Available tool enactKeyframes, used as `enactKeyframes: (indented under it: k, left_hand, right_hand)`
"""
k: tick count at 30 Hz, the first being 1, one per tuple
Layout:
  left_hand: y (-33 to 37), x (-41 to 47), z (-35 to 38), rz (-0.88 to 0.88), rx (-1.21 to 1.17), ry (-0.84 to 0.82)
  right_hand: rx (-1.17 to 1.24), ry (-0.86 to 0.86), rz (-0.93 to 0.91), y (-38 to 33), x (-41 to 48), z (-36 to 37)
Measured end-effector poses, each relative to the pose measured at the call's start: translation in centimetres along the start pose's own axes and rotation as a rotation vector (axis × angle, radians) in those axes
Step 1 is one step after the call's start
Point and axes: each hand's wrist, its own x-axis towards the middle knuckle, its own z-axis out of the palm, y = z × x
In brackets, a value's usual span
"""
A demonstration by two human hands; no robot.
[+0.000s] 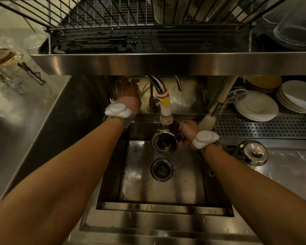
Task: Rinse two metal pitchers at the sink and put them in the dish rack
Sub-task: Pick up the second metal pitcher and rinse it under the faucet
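Stainless steel fills the view: a deep sink [166, 191] set into a steel counter [290, 177], its floor wet and streaked. Above it, on a steel shelf [166, 63], stands the wire dish rack [102, 15], with clear glassware [297, 27] at its right end. Stacks of white plates [256, 106] sit under the shelf, right of the sink.

One metal pitcher [164, 143] hangs over the back of the basin, mouth tilted toward the camera, directly below the faucet [165, 110] nozzle. The right hand [188, 132] grips it at the handle side, fingers curled round. A second pitcher [251, 152] sits on the counter just right of the sink, well apart from the rack.

The left hand [129, 93] reaches to the back wall beside the faucet pipes. Its fingers are partly hidden under the shelf, so I cannot tell whether they grasp anything. The round drain [161, 169] lies in the basin floor, just in front of the held pitcher.
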Motion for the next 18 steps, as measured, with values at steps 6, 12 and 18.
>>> enactKeyframes:
  k: [6, 12, 18]
  left_hand:
    - [0.6, -5.9, 2.4, -0.069, -0.188, -0.169]
    - [3.0, -9.6, 4.7, -0.638, -0.877, -0.893]
    - [3.4, -10.3, 5.3, -0.68, -1.08, -0.931]
  right_hand:
    - [0.019, 0.009, 0.015, 0.2, -0.7, 0.3]
    - [-0.047, -0.038, -0.003, 0.0, -1.5, 0.8]
    - [0.088, -0.02, -0.001, 0.3, -1.5, 0.2]
